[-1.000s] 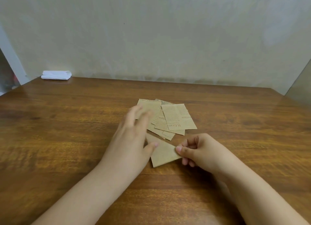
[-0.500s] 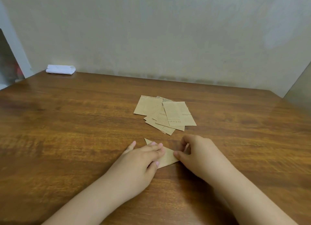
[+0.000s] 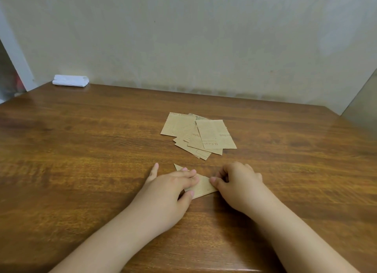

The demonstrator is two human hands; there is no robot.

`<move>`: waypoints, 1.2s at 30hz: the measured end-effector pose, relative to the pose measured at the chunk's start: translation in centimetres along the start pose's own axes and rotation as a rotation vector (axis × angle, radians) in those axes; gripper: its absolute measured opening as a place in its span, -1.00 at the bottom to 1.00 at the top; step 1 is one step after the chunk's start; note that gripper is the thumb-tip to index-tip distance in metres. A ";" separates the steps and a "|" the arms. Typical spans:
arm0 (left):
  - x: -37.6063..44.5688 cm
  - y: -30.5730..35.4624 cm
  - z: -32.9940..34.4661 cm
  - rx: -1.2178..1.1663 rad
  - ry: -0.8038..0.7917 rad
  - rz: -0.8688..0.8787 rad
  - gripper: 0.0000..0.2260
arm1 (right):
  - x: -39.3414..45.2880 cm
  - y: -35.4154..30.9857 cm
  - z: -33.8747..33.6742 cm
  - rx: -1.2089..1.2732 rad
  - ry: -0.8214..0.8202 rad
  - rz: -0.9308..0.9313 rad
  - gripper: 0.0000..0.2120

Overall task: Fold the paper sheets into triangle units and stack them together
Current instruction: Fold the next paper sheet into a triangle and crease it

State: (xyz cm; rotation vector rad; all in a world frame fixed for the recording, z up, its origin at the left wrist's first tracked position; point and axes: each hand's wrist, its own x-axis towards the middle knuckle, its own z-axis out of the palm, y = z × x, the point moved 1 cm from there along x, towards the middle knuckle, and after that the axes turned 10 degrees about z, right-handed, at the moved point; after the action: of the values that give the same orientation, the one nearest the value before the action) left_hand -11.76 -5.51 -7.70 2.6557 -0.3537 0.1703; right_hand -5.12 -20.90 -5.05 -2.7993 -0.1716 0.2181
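Under the flat, pressing fingers of the left hand point(image 3: 173, 188) and pinched at its end by the right hand point(image 3: 234, 183): folded paper strip point(image 3: 203, 187), judged light, thin, slide-prone, best held at edges; unfolded sheets point(image 3: 199, 136) beyond.

The paper sheets point(image 3: 199, 135) were kraft brown with darker print; the bench point(image 3: 81, 150) showed reddish-brown wood grain; a white cloth point(image 3: 70, 81).
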 end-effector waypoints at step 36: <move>0.3 -0.2 -0.5 0.024 -0.046 -0.030 -0.64 | 1.6 4.2 -1.9 0.032 0.010 -0.127 -0.77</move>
State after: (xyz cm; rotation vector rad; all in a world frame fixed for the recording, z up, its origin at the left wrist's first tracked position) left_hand -11.47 -5.17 -7.35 2.6909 -0.3285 0.1052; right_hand -2.82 -25.22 -4.92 -2.7449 -0.3388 0.1756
